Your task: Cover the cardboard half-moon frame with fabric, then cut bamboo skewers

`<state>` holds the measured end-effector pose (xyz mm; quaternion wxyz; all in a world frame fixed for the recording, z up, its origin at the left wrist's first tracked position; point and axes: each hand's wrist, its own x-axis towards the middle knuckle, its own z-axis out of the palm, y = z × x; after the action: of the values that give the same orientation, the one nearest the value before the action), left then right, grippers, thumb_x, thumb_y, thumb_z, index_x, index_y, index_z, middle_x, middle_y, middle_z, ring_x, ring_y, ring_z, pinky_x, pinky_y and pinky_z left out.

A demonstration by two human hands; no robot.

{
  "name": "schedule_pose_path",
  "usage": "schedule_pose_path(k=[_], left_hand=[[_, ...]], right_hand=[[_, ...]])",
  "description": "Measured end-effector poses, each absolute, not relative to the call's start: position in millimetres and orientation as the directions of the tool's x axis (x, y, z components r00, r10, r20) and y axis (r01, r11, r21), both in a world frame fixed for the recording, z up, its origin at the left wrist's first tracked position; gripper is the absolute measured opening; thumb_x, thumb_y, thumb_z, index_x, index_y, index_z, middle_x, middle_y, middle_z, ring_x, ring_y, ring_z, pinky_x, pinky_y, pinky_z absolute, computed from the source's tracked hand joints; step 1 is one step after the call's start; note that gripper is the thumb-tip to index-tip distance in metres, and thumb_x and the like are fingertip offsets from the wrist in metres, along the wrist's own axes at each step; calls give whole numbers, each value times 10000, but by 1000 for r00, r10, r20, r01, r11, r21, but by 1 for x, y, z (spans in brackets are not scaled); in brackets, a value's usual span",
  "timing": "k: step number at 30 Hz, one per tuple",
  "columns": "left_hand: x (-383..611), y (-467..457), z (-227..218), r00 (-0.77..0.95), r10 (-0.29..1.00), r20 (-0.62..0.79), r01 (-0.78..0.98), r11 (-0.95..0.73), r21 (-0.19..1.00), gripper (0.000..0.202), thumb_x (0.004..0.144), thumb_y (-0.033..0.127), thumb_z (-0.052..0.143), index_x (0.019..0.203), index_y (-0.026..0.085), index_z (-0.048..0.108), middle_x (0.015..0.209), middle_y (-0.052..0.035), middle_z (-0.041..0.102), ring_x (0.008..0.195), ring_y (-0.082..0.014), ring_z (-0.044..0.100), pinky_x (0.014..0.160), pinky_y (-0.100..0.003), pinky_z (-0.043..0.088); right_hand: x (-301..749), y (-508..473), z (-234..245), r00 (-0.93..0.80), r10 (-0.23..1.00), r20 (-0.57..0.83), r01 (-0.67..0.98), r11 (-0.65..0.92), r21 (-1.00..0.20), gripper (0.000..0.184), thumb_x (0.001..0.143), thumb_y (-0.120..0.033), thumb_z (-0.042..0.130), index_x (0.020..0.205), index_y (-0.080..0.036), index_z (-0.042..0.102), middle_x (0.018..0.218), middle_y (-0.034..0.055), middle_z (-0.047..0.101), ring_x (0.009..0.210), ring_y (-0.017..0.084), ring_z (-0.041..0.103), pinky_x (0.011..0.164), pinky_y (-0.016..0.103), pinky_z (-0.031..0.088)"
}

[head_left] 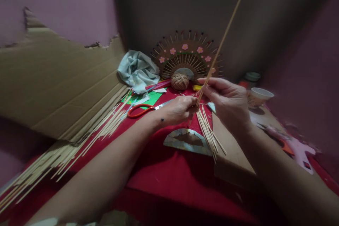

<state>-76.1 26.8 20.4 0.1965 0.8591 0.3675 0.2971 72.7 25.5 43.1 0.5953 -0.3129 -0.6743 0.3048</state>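
A long thin bamboo stick (227, 30) slants up to the right between my two hands. My left hand (178, 110) is closed round its lower end. Higher up, my right hand (229, 100) pinches the same stick between thumb and fingers. Just below my hands lies a bundle of cut sticks (208, 130), partly on a cardboard piece. Beside it is a half-round, patterned paper piece (185, 140) on the red cloth. Red-handled scissors (141, 110) rest left of my left hand, their blades partly hidden.
Many long sticks (87, 141) lie along the left, beside a leaning cardboard sheet (66, 84). Behind stand a decorated fan (185, 51), a twine ball (179, 81) and a crumpled cloth (137, 69). A white cup (261, 95) and a pink glue gun (300, 152) are at right.
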Motion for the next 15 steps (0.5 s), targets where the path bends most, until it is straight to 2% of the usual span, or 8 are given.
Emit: schedule_pose_path(k=[3, 7, 12, 15], left_hand=[[-77, 27, 18, 552, 775, 308, 538, -614, 578, 118, 826, 165, 441, 737, 163, 518, 661, 6, 557, 590, -107, 497, 572, -234, 377], [-80, 28, 16, 577, 777, 252, 590, -609, 530, 104, 793, 166, 443, 771, 168, 544, 699, -8, 579, 614, -118, 504, 580, -240, 369], [-81, 30, 14, 612, 759, 222, 599, -629, 495, 103, 768, 141, 454, 769, 169, 553, 706, -9, 583, 614, -122, 499, 564, -232, 347], [-81, 30, 12, 636, 759, 142, 603, -603, 522, 95, 759, 116, 472, 738, 165, 550, 668, 6, 583, 588, -113, 503, 542, -217, 336]], right_hand=[[73, 28, 41, -124, 788, 603, 74, 614, -786, 138, 744, -225, 636, 863, -202, 701, 740, 3, 665, 627, 114, 597, 576, 256, 509], [72, 31, 38, -130, 813, 568, 68, 579, -812, 81, 718, -199, 651, 774, -190, 709, 620, -15, 630, 526, 92, 549, 504, 231, 484], [73, 31, 37, -133, 822, 554, 38, 562, -826, 70, 713, -218, 656, 752, -182, 702, 610, -14, 625, 505, 90, 543, 473, 223, 484], [73, 31, 36, -128, 818, 562, 44, 570, -820, 74, 724, -221, 644, 748, -174, 696, 595, -15, 617, 495, 86, 536, 462, 217, 480]])
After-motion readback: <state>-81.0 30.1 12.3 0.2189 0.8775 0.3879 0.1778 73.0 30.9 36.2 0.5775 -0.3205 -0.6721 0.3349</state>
